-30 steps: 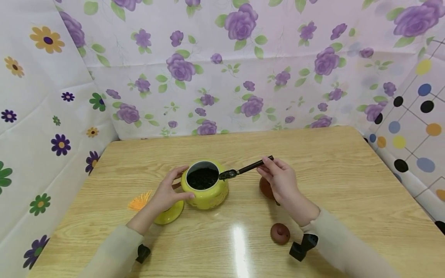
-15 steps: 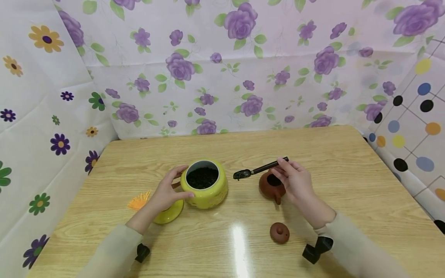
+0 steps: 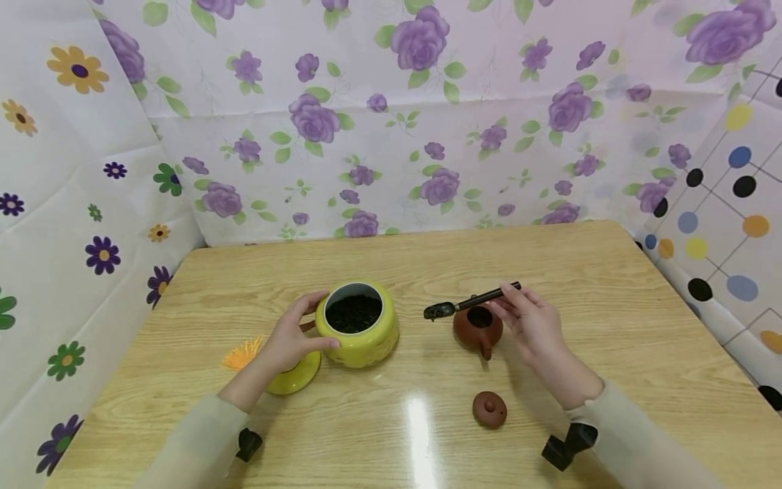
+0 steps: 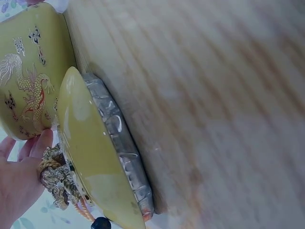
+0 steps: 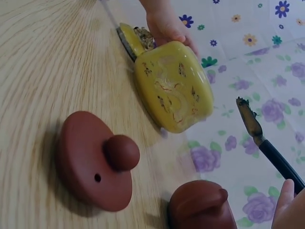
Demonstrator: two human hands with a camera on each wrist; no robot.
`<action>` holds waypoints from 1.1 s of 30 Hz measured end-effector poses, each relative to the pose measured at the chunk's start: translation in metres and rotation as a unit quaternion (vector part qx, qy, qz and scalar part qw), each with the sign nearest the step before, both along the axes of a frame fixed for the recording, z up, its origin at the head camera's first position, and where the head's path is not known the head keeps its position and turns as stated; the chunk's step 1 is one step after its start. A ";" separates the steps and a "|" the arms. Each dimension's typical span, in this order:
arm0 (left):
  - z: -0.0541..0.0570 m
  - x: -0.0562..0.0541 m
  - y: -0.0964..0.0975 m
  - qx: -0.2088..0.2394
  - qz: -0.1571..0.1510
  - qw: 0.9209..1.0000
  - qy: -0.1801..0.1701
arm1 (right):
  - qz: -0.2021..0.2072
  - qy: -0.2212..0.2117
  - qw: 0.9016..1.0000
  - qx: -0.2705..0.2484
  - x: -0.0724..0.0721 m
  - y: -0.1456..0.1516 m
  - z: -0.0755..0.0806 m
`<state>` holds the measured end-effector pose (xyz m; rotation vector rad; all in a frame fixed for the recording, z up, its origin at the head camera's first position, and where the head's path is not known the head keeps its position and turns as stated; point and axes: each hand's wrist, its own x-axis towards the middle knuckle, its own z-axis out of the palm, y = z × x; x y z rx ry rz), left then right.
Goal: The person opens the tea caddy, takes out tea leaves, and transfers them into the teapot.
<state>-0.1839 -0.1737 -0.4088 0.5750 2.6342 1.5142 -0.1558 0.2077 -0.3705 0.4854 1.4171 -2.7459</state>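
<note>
My left hand holds the side of a round yellow tea jar, thumb at the front and fingers behind. Dark tea leaves fill much of the jar. In my right hand, a tea scoop is pinched by its black handle. A few leaves cling to its bowl, which hangs left of a brown clay teapot. The handle crosses over the teapot's uncovered mouth. The right wrist view shows the scoop raised, leaves at its tip, and the teapot partly cut off.
The teapot's lid lies on the wooden table in front of the pot. Left of the jar sits its yellow lid with an orange tassel, partly behind my left arm. Flowered cloth hangs along the table's back.
My right hand has carried the tea scoop from the jar's rim rightward to beside and over the teapot, uncovering the pot's mouth to view. The left hand keeps its hold on the jar.
</note>
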 end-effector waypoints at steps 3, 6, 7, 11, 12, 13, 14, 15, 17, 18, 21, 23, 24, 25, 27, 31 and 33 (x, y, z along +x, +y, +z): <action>-0.001 -0.001 0.000 0.006 -0.003 1.000 -0.006 | -0.004 0.005 1.000 0.007 0.001 0.007 -0.003; -0.001 -0.002 -0.001 0.010 -0.003 1.000 -0.009 | -0.006 0.006 1.000 0.006 0.003 0.014 -0.006; -0.002 -0.002 -0.001 0.010 -0.003 1.000 -0.009 | -0.007 0.007 1.000 0.004 0.003 0.016 -0.006; -0.002 -0.001 -0.002 0.009 -0.004 1.000 -0.006 | -0.015 0.006 1.000 -0.016 0.006 0.023 -0.010; -0.002 -0.001 -0.001 0.010 -0.004 1.000 -0.006 | -0.018 0.007 1.000 -0.019 0.007 0.025 -0.010; -0.002 -0.001 -0.002 0.010 -0.005 1.000 -0.005 | -0.019 0.007 1.000 -0.020 0.007 0.027 -0.011; -0.002 -0.001 -0.002 0.010 -0.005 1.000 -0.004 | -0.021 0.007 0.999 -0.024 0.008 0.029 -0.012; -0.002 -0.001 -0.002 0.010 -0.005 1.000 -0.004 | -0.022 0.008 0.999 -0.025 0.009 0.030 -0.013; -0.002 -0.001 -0.002 0.011 -0.005 1.000 -0.004 | -0.027 0.012 0.999 -0.028 0.009 0.034 -0.015; -0.003 -0.001 -0.001 0.012 -0.004 1.000 -0.005 | -0.030 0.013 0.999 -0.029 0.010 0.036 -0.016; -0.002 0.000 -0.001 0.013 -0.004 1.000 -0.005 | -0.042 0.018 0.999 -0.028 0.010 0.041 -0.018; -0.002 0.001 -0.001 0.013 -0.004 1.000 -0.004 | -0.050 0.021 0.998 -0.026 0.010 0.045 -0.018; -0.002 0.001 0.000 0.012 -0.003 1.000 -0.004 | -0.053 0.023 0.998 -0.026 0.010 0.046 -0.018; -0.002 0.001 0.000 0.013 -0.004 1.000 -0.004 | -0.056 0.025 0.998 -0.026 0.009 0.048 -0.018; -0.002 0.001 0.000 0.013 -0.004 1.000 -0.004 | -0.063 0.031 0.997 -0.027 0.009 0.051 -0.018; -0.002 0.001 0.000 0.014 -0.005 1.000 -0.006 | -0.073 0.044 0.996 -0.018 0.007 0.056 -0.018; -0.002 0.001 0.000 0.015 -0.005 1.000 -0.007 | -0.076 0.051 0.996 -0.011 0.007 0.058 -0.017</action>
